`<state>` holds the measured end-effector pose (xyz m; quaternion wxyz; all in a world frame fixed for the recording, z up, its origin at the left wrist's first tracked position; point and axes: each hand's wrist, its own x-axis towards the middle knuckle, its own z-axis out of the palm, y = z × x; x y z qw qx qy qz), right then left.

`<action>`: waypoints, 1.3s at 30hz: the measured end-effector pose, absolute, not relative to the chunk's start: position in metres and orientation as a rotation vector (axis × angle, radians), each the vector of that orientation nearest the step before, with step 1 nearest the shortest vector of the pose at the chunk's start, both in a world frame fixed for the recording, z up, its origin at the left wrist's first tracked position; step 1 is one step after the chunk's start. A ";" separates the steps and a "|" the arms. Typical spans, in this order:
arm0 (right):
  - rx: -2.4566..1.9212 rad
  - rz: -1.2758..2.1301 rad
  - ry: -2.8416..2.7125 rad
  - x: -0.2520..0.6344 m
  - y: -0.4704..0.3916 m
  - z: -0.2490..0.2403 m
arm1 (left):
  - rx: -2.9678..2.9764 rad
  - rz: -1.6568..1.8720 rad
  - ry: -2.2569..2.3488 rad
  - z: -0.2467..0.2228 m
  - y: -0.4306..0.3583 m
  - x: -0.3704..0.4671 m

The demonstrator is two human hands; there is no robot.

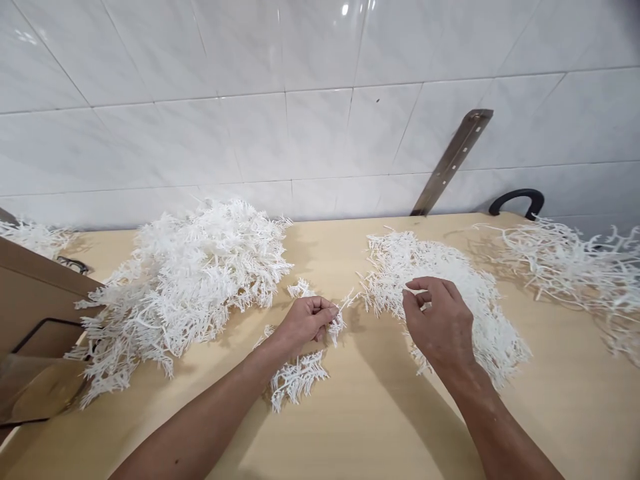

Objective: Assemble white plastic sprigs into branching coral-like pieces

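My left hand point(311, 320), near the middle of the table, pinches a thin white branched plastic sprig point(337, 325) between thumb and fingers. Close to that wrist lie a loose white sprig cluster point(300, 379) and a smaller white piece point(301, 289). Over the right-hand pile of small white sprigs point(410, 257) hovers my right hand point(440, 323). Its thumb and index fingertips come together in a pinch; anything thin between them cannot be made out against the white pile. A large heap of bushier white sprigs point(215, 260) lies to the left.
Long white stringy stems point(565, 260) spread at the far right, by a black curved handle point(517, 195). A metal strip point(453, 160) leans on the tiled wall point(320, 133). A brown box point(40, 293) stands at the left edge of the wooden table point(370, 413).
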<state>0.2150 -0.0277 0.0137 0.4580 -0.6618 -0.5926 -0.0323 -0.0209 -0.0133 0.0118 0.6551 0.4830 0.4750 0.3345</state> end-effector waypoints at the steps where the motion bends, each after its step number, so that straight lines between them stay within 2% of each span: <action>1: -1.579 -0.068 -1.482 0.211 -0.029 0.014 | 1.098 0.758 1.077 0.011 -0.013 -0.021; 6: -1.355 0.415 -1.747 0.173 -0.043 0.007 | 1.139 0.764 1.069 0.009 -0.013 -0.019; 8: -1.316 0.482 -1.802 0.161 -0.046 0.003 | 1.166 0.767 1.082 0.009 -0.014 -0.018; 25: -1.377 0.412 -1.824 0.152 -0.049 -0.016 | 1.173 0.785 1.181 0.010 -0.023 -0.010; 31: -1.485 0.495 -1.784 0.147 -0.048 -0.018 | 1.263 0.793 1.229 0.007 -0.025 -0.009; 39: -1.588 0.651 -1.724 0.142 -0.046 -0.016 | 1.555 1.023 1.314 -0.006 -0.032 -0.002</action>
